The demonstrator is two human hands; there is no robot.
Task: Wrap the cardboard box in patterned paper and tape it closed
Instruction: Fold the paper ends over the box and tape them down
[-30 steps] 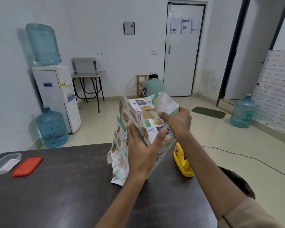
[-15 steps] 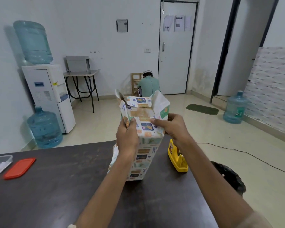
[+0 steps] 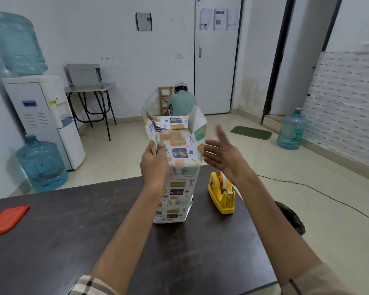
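Dark brown and scuffed, the wooden table (image 3: 77, 241) carries everything in play. Two bare forearms reach forward over it from striped and beige sleeves. The left hand (image 3: 155, 167) is raised with its back to the camera, fingers and thumb pinched on the left upper edge of the tall cardboard box wrapped in white patterned paper (image 3: 177, 177), which stands upright on the table near its far edge. The right hand (image 3: 226, 155) floats just right of the box, palm turned toward it, fingers spread wide and apart from the paper, gripping nothing. At the box top the paper stands loose and unfolded, flaps sticking up on both sides. Printed scissors, tags and orange shapes cover the paper; no writing on it is legible. Just right of the box sits a yellow plastic tape dispenser (image 3: 222, 192). A flat red plastic lid (image 3: 6, 218) lies at the table's left edge. Beyond, a white water cooler (image 3: 43, 116) stands against the wall, its labels too small to read.
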